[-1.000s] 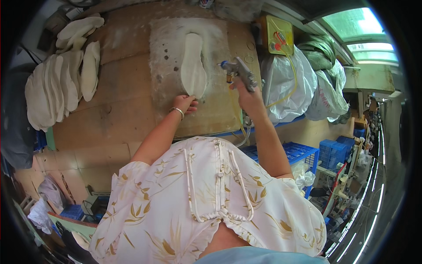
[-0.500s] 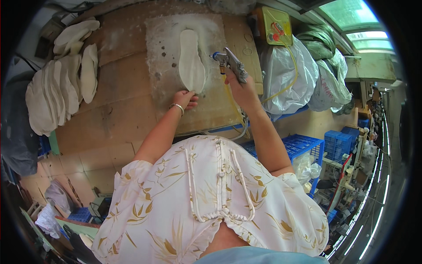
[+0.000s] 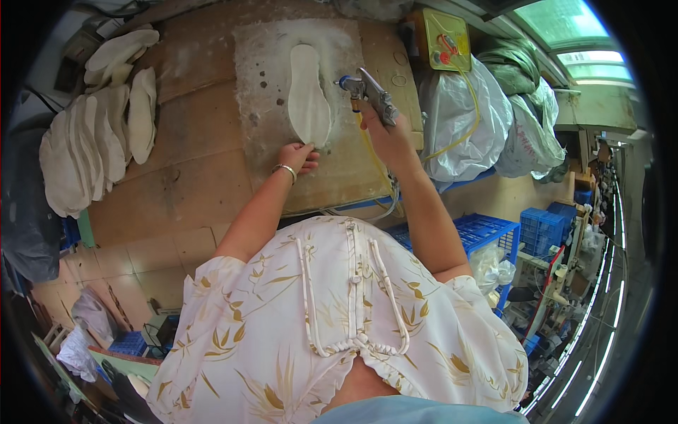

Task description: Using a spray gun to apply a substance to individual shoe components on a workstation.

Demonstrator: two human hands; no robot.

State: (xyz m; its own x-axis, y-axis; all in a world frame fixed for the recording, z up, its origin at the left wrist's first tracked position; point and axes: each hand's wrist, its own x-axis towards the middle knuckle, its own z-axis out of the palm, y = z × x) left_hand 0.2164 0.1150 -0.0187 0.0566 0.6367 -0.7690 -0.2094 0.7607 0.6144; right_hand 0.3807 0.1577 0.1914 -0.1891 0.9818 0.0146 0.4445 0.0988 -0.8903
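Observation:
A cream insole (image 3: 308,95) lies lengthwise on a whitish, stained sheet (image 3: 265,63) atop the cardboard-covered table. My left hand (image 3: 299,157) pinches the insole's near end between thumb and fingers. To the right of the insole, my right hand (image 3: 385,131) is wrapped round the grip of a metal spray gun (image 3: 373,95). The gun's blue-ringed nozzle points left toward the insole, a short way apart from it. A yellowish hose (image 3: 376,157) hangs from the gun down to the table's near edge.
Several more insoles (image 3: 78,152) lie in an overlapping row at the left. A yellow container (image 3: 443,42) with a red fitting and hose stands at the back right, beside filled plastic bags (image 3: 462,120). Below right is a blue rack (image 3: 487,230). Blue crates (image 3: 542,232) stand farther right.
The spray gun and my right hand have shifted very slightly left. My left hand keeps its pinch on the insole, which stays nearly in place.

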